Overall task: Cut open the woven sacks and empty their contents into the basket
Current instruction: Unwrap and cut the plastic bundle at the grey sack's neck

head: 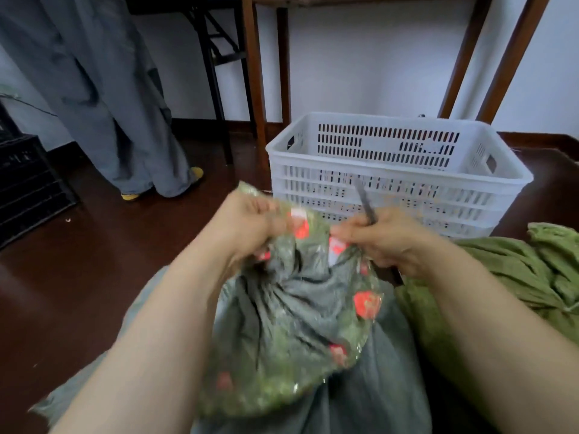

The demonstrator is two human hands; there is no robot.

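The floor [94, 277] is dark red-brown and glossy, and everything here I place relative to the white basket [398, 170] that stands on it, near the wall. Behind the basket rise brown wooden legs [255, 89] of some furniture. To the far left of the basket a person in wide grey trousers [103, 98] stands, with yellow shoes [197, 173] on the floor. Still more to the left a black crate [28, 183] is at the edge of the view. In front of the basket, close to the camera, a grey woven sack [369, 386] lies, and over its top is a transparent bag [300, 324] with green and red print, gathered together at the mouth. The basket seems empty as far as its slotted walls let me see. To the right of the sack, in front of the right corner of the basket, there is a heap of green sacks [517, 277], crumpled. The left hand [250, 227] is closed around the bunched top of the bag, in front of the left side of the basket. The right hand [382, 236] is closed on the other side of the same gathered mouth and also holds a thin dark tool [365, 202], which points up against the front wall of the basket; the picture is blurred, so I cannot tell what kind of blade it is.
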